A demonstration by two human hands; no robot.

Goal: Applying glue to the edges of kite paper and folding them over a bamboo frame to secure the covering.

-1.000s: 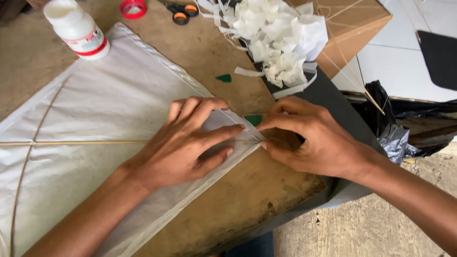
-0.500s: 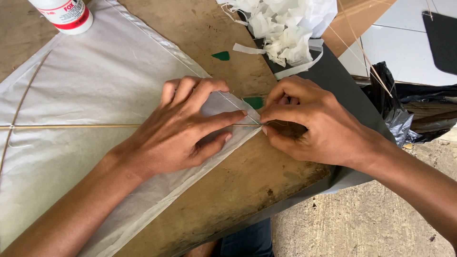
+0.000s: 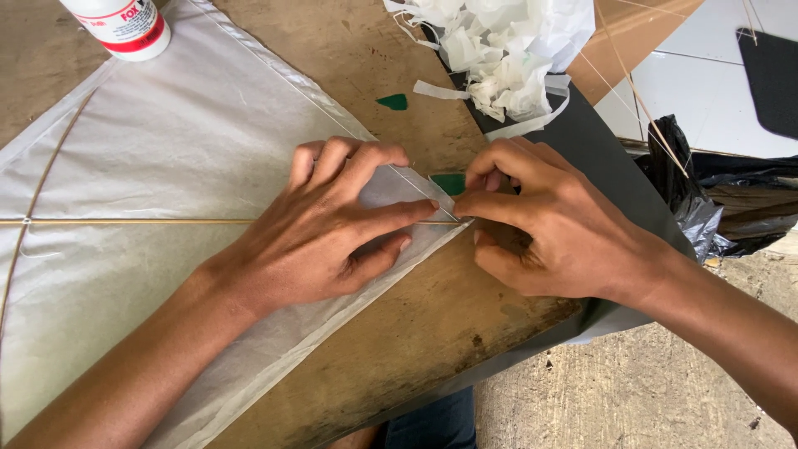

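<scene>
Left hand (image 3: 332, 224) flat on thin white translucent paper kite sheet (image 3: 166, 150), fingers spread, index and thumb pinning the pointed corner down beside the tip. Not a closed grip: pressing, likely to keep the paper taut and stop it creeping.

Right hand (image 3: 540, 229) pinched at that same corner, fingertips closed on the paper edge right where the thin horizontal bamboo spine stick (image 3: 150, 222) ends. Looks like a fold of paper held over the stick tip; exact fold hidden under fingers.

Kite sheet spread flat on worn brown wooden board (image 3: 416, 333), corner reaching close to the board's right edge, between both hands. Curved thin bamboo bow stick (image 3: 37, 191) visible through the paper at left, crossing the spine.

Small green paper scrap (image 3: 450, 182) just beside right fingertips, second green scrap (image 3: 394, 101) further up the board.

White glue bottle with red band (image 3: 120, 25) standing top left, on the sheet's edge. Heap of crumpled white paper offcuts (image 3: 507, 50) top centre, on dark grey sheet (image 3: 598, 158). Black plastic bag (image 3: 706, 191) at right, off the board.
</scene>
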